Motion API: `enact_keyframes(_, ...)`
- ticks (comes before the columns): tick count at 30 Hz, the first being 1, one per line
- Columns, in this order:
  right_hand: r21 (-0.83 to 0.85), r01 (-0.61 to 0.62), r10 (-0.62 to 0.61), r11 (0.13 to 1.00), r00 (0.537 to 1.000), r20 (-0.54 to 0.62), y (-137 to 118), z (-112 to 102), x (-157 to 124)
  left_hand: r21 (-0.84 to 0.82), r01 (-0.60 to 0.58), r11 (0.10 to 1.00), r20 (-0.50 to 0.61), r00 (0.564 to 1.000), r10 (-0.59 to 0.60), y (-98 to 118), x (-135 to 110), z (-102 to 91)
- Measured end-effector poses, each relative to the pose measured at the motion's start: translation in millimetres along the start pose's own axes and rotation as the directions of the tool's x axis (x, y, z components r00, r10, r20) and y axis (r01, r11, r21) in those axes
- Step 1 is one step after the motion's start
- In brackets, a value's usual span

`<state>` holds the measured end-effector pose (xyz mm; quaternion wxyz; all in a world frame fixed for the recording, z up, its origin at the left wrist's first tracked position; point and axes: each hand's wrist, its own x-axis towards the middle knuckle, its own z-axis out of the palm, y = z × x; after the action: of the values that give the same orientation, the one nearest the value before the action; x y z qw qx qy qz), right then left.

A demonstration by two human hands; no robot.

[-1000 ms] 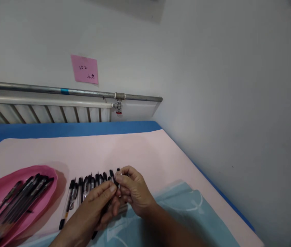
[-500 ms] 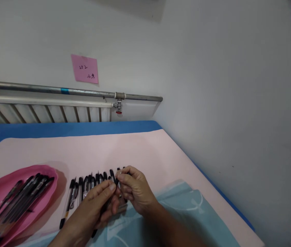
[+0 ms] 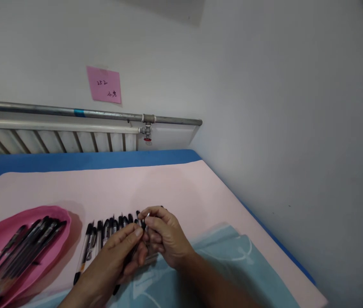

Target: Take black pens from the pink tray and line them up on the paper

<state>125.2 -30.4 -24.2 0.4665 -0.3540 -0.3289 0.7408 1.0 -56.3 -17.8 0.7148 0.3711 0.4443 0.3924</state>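
Note:
My left hand [image 3: 120, 252] is closed around a pen, most of it hidden by the fingers; a black end [image 3: 116, 290] shows below the palm. Close against it, my right hand [image 3: 165, 233] pinches a small silvery pen part [image 3: 148, 215] between thumb and forefinger, at the upper end of the held pen. Whether that part is joined to the pen I cannot tell. Behind and left of my hands lies a row of black-and-clear pens [image 3: 99, 235], side by side with tips pointing away; my hands cover part of the row.
A pink tray [image 3: 61, 211] at left holds several black pens [image 3: 30, 248], blurred at their near ends. Light blue patterned cloth [image 3: 226, 252] lies under my forearms on the pink table cover [image 3: 104, 186]. A wall [image 3: 281, 149] bounds the right; a radiator [image 3: 49, 139] stands behind.
My right fingers have shifted slightly, and the silvery part between them shows more clearly. My left hand stays nearly in place. The whole view has moved slightly.

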Motion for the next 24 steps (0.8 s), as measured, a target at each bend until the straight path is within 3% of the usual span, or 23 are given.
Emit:
enact_keyframes(5,-0.005,0.020,-0.021,1.000,0.997,-0.072,-1,-1,1,0.003,0.033,0.999,0.007,0.999,-0.033,0,-1,0.2)
enact_keyframes(9,0.098,0.097,-0.089,0.990,0.992,-0.085,-10,-7,5,-0.015,0.105,0.994,0.045,0.994,-0.104,2,-2,0.1)
enact_keyframes(15,0.163,0.217,-0.177,0.962,0.957,-0.229,-17,-16,9,-0.025,0.100,0.995,0.044,0.994,-0.099,2,0,-3.1)
enact_keyframes(21,-0.013,-0.008,0.006,1.000,0.996,-0.086,-9,-9,4,-0.045,0.082,0.996,0.016,0.997,-0.081,0,1,-6.7)
enact_keyframes(24,-0.068,-0.046,0.043,0.997,0.998,-0.048,-5,-4,1,-0.036,0.081,0.996,0.025,0.996,-0.080,-1,2,-5.6)
